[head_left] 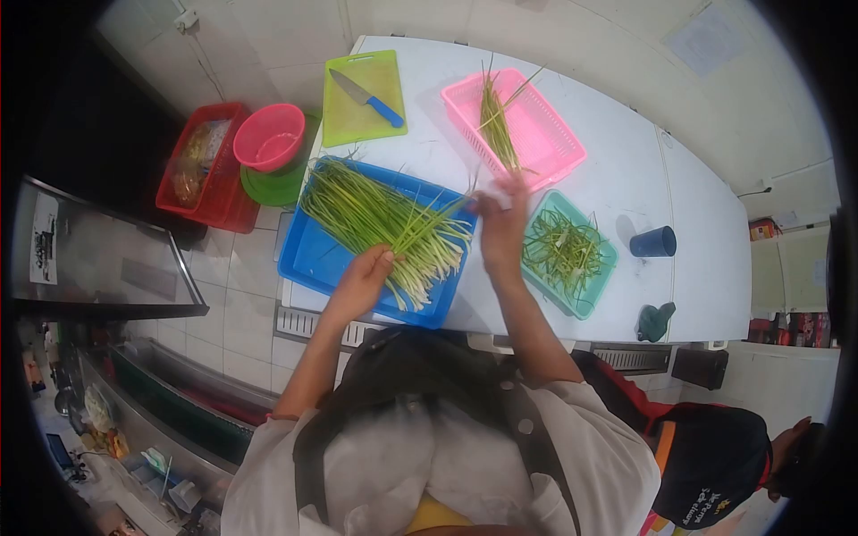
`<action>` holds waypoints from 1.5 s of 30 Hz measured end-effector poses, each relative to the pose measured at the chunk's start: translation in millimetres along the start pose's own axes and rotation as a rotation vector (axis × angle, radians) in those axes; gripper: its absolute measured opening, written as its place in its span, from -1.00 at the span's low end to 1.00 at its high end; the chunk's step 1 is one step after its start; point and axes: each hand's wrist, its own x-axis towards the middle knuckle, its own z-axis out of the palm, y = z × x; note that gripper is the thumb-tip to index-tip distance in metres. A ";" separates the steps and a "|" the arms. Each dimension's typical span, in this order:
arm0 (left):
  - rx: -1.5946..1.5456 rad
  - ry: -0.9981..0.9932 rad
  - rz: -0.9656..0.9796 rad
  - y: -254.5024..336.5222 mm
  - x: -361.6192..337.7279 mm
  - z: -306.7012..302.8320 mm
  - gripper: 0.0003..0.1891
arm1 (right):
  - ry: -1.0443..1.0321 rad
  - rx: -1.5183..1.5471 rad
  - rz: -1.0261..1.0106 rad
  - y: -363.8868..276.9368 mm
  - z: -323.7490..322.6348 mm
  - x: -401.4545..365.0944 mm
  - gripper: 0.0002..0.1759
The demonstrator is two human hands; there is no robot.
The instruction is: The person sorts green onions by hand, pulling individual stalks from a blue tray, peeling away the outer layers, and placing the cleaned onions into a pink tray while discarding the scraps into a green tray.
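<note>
My left hand [366, 272] is closed around a few spring onions [420, 228], whose green ends point up and right. Beneath it, a thick bundle of spring onions [357, 210] lies in a blue tray [308, 263], white root ends to the right. At the tray's right edge is my right hand [502, 219], close to the tips of the held stalks; motion smears its fingers. Right beside this hand, a mint-green basket [583, 308] holds loose green trimmings [565, 250]. Beyond it, several long stalks [496, 121] rest in a pink basket [552, 134].
A knife [366, 96] with a blue handle lies on a green cutting board [344, 129] at the back left. Toward the right of the white table [706, 259] are a dark blue cup [652, 242] and a dark green cloth [655, 322]. Another person [715, 456] is at lower right.
</note>
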 end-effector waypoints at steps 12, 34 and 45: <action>0.385 -0.578 -0.029 63.4 -18.3 -37.2 -0.76 | -1.436 -0.605 -0.115 -11.1 -4.3 -42.9 -0.77; -0.932 0.020 -0.094 69.5 -10.9 -40.9 -0.58 | -0.450 -1.056 -0.047 -9.1 -213.6 32.1 -0.68; -1.037 0.024 0.027 72.2 80.5 85.8 -0.48 | -0.809 -0.004 0.306 13.0 -59.6 -25.8 -0.73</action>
